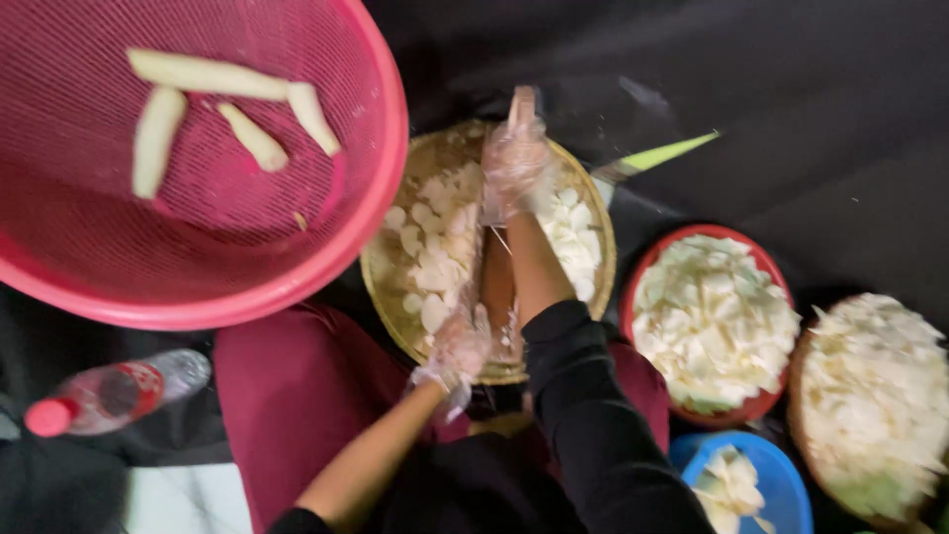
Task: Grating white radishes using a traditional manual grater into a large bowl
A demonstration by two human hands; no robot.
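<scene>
Two gloved hands are closed on a wooden slicer board [497,287], right hand [515,158] at its far end, left hand [459,346] at its near end; slicing is judged underway, white slices [435,247] heaped beneath in the woven tray [381,287], another root needed next.

Soft, even overhead light, no hard shadows, whole frame smeared with motion blur, pink basket [247,297] rim glowing bright, white slices [712,316] nearly blown out, dark cloth [791,79] swallowing detail, gloved hands faintly glossy, edges softest.
</scene>
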